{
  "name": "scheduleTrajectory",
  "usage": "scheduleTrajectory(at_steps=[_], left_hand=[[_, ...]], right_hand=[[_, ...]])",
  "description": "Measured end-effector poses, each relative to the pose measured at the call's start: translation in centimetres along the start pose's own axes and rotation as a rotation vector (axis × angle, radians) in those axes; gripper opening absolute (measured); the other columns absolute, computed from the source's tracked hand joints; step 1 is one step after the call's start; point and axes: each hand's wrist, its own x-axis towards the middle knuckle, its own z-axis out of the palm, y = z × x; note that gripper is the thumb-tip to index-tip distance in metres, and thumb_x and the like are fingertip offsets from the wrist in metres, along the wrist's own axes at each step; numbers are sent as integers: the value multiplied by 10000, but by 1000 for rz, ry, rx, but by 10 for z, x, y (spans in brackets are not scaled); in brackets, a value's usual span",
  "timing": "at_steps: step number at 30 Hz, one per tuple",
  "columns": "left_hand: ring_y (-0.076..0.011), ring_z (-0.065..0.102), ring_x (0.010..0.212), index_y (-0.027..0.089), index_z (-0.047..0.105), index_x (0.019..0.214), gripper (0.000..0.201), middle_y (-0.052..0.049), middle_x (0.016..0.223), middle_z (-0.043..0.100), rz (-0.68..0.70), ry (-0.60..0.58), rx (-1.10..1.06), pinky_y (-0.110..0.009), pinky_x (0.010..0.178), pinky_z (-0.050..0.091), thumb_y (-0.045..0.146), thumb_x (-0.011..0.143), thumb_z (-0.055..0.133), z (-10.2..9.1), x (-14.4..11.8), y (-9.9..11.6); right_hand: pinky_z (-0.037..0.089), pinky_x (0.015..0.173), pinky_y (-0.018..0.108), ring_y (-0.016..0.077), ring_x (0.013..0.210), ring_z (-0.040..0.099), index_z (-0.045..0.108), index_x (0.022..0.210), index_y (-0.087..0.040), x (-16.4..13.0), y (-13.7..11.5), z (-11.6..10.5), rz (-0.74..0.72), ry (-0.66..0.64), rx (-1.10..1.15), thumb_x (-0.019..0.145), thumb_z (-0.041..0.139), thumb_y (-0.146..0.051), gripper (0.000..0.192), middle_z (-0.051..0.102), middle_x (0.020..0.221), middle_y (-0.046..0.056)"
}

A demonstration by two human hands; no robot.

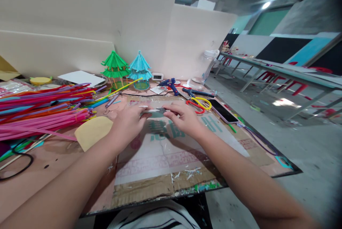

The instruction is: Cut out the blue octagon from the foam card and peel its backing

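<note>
Over by the bench (61, 152), the left hand (130, 122) and right hand (184, 116) pinch a small, thin white-and-grey piece (161, 110) between their fingertips, above a whitish sheet with green lettering (165, 157). Behind, a green two-tiered fuzzy model (114, 65) and a light-blue two-tiered fuzzy model (139, 66) look finished; the piece seems unfinished, though how much remains I can't tell.

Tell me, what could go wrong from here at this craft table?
The small grey-and-white piece pinched between the left hand and right hand might slip, being so little to grip. The dark-screened phone with a pale purple rim lies near the right edge of the pinkish table, so the right arm could perhaps nudge it off.
</note>
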Motion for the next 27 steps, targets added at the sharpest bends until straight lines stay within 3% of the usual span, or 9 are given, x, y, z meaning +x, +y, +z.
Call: scheduleTrajectory(at_steps=[14,20,27], left_hand=[[-242,686,919,212,726,1013,218,-48,982,759,-14,11,41,-303,746,482,254,891,551,1,0,0],[-251,688,911,204,732,1026,226,-65,963,763,-63,22,71,-306,735,480,252,875,571,-1,2,-4],[-252,695,917,213,735,1034,230,-60,978,765,-41,59,44,-313,749,488,243,873,574,1,2,-5]], right_hand=[[416,656,285,165,719,574,737,1011,-200,2,2,-2,35,12,31,940,544,-364,263,622,722,30],[448,675,295,169,745,603,718,1071,-191,3,7,-5,85,64,79,903,591,-376,280,702,885,61],[437,682,295,173,732,586,722,1070,-167,2,4,-5,36,14,17,913,578,-391,309,652,764,45]])
